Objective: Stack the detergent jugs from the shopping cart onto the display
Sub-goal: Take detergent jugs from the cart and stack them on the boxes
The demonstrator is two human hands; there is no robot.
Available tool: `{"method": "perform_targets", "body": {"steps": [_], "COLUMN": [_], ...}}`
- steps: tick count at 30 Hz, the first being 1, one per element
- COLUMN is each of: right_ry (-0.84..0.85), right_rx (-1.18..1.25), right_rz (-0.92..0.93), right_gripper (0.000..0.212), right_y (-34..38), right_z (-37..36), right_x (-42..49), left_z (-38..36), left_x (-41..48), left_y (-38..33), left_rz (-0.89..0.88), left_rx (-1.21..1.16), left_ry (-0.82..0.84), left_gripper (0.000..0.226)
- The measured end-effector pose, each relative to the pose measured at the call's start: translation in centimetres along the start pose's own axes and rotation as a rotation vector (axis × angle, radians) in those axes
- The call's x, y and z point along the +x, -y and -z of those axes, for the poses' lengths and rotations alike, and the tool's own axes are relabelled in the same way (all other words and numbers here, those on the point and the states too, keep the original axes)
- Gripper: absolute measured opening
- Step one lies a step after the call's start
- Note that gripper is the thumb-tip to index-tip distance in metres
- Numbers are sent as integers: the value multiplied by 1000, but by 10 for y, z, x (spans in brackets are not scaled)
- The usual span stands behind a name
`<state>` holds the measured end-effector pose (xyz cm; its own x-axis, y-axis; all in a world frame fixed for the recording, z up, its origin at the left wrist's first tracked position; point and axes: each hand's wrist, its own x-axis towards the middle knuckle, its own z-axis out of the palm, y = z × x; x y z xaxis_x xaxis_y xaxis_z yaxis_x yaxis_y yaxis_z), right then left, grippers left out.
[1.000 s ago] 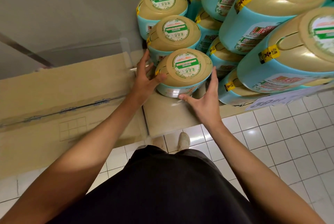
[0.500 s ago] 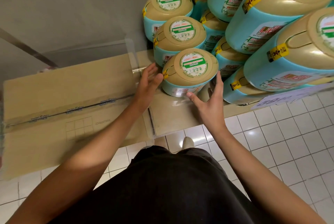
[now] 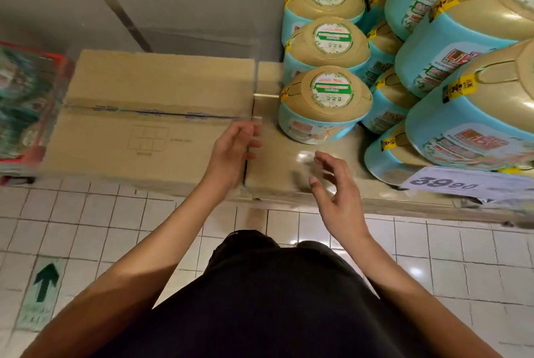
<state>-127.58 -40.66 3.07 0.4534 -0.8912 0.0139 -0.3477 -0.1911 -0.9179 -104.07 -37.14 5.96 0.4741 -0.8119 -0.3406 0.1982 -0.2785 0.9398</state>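
The front jug (image 3: 325,103) is being borne upright by the display (image 3: 277,161), at the near end of a row (image 3: 329,42) of jugs, with a stack (image 3: 462,68) piled just right of it. Nothing is being gripped: the left hand (image 3: 234,152) is being held loosely open below and left of that jug, and the right hand (image 3: 338,196) likewise just below it, both apart from it. A box (image 3: 150,83) is lying left of the jug.
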Motion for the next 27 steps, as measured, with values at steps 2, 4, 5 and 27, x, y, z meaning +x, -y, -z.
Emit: {"method": "perform_targets", "body": {"steps": [2,4,5,27], "right_ry": [88,175,224,1035], "right_rx": [-12,-29,-36,21], "right_rz": [44,89,108,263], "right_gripper": [40,35,33,20], "right_y": [-4,-8,-11,121], "right_z": [11,21,24,-253], "right_x": [-11,-22,-27,-159], "left_z": [2,6,7,208], "left_x": [-34,-72,-93,-469], "left_y": [17,34,41,182], "left_rz": [-22,-40,-37,160], "left_rx": [11,19,28,-262], "left_ry": [-69,-111,-148,-1099], "left_gripper": [21,33,41,40]}}
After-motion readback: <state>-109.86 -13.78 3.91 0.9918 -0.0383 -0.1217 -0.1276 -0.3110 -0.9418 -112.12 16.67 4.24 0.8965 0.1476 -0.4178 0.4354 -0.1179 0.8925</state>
